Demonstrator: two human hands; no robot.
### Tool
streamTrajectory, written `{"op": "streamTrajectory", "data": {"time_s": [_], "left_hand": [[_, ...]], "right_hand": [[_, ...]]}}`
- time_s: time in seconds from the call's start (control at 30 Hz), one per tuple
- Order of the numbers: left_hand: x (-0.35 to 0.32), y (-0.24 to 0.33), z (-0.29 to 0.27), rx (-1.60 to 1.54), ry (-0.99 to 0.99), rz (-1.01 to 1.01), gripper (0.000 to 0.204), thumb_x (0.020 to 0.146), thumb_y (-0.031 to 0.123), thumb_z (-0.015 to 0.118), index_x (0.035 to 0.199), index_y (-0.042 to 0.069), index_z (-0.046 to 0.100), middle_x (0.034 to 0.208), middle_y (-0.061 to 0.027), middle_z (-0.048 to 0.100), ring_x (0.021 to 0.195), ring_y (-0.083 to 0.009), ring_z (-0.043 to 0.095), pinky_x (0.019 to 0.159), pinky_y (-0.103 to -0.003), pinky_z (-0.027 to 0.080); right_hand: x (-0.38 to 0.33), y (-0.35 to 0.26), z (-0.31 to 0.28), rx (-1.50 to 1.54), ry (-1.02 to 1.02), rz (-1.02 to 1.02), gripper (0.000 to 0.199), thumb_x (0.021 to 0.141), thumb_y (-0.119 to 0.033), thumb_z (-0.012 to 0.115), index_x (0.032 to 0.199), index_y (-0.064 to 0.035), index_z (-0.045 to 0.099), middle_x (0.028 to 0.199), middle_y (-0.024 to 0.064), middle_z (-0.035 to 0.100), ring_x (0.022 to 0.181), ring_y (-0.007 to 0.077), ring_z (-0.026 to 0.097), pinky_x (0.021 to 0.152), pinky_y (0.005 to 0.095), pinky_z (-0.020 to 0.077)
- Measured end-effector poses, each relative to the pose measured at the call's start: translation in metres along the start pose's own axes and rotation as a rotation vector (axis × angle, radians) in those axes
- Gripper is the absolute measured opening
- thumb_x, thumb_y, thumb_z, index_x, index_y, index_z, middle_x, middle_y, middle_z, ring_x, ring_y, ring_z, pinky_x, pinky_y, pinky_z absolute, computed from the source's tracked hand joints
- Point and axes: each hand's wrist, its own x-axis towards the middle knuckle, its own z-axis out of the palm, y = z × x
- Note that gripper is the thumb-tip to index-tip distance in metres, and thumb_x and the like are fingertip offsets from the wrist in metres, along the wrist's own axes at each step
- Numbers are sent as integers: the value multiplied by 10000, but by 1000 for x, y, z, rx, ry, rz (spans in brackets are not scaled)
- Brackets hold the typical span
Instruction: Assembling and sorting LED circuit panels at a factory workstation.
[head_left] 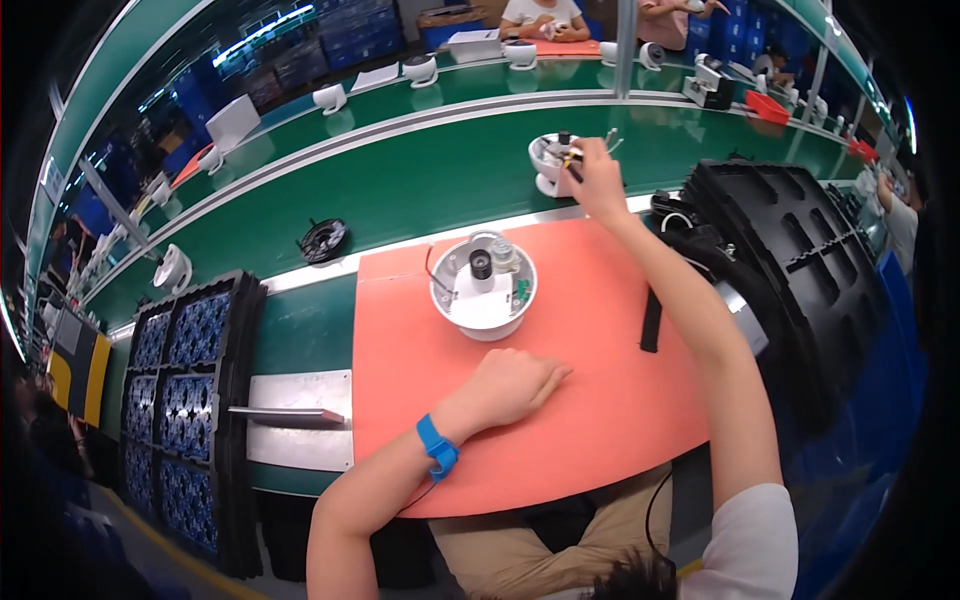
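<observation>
On the orange mat [610,400] in front of me stands an open white security camera housing [484,325], with a black lens [482,263], a white plate and a green connector inside. My left hand [508,387], with a blue wrist strap [437,447], rests closed on the mat just nearer to me than this housing. Nothing shows in its curled fingers. My right hand [597,182] reaches out to the green belt and grips a second open white camera [550,185] at its rim. Black and yellow wires stick out by the fingertips, which are partly hidden.
Left of the mat are a black tray [240,350] of blue parts and a metal plate [300,440]. Stacked black trays [790,230] stand at right beside cables. A black ring-shaped part [325,241] lies by the belt's edge. Other white cameras [420,70] and co-workers are beyond.
</observation>
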Motion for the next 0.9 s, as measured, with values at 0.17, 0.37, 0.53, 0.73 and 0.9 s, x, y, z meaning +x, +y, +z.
{"op": "streamTrajectory", "data": {"time_s": [0.17, 0.37, 0.53, 0.73, 0.9], "left_hand": [[-3, -3, 1, -1, 22, 0, 307, 950, 272, 441, 818, 69, 629, 666, -181, 604, 631, -384, 584, 588, -492, 459], [-4, -9, 14, -23, 148, 64, 277, 943, 260, 456, 838, 55, 609, 761, -150, 627, 625, -340, 601, 571, -462, 478], [1, -4, 10, -165, 18, -32, 307, 958, 251, 433, 913, 15, 624, 816, -181, 636, 750, -354, 617, 706, -456, 488], [-4, -5, 2, 59, -3, -7, 320, 955, 276, 443, 836, 40, 623, 670, -184, 617, 617, -368, 605, 590, -477, 480], [-4, -5, 6, 81, 57, 24, 335, 952, 290, 442, 789, 50, 609, 655, -165, 619, 599, -361, 608, 548, -479, 480]], "right_hand": [[-26, -79, -55, 431, -30, -126, 326, 718, -27, 692, 1024, -23, 579, 953, 119, 598, 803, 277, 609, 730, 357, 505], [-77, -130, -89, 563, -332, -647, 427, 580, -26, 721, 996, -34, 629, 963, 69, 644, 734, 197, 587, 637, 311, 450], [-84, -138, -76, 282, -340, -776, 442, 590, -102, 730, 1013, -76, 606, 929, 36, 630, 753, 200, 567, 681, 330, 391], [-65, -139, -41, 250, -215, -612, 394, 578, -31, 729, 929, -97, 564, 872, 27, 592, 753, 211, 561, 667, 351, 365], [-14, -99, 16, 101, -151, -571, 395, 596, 10, 717, 942, -85, 551, 877, 42, 580, 835, 227, 547, 716, 349, 368]]}}
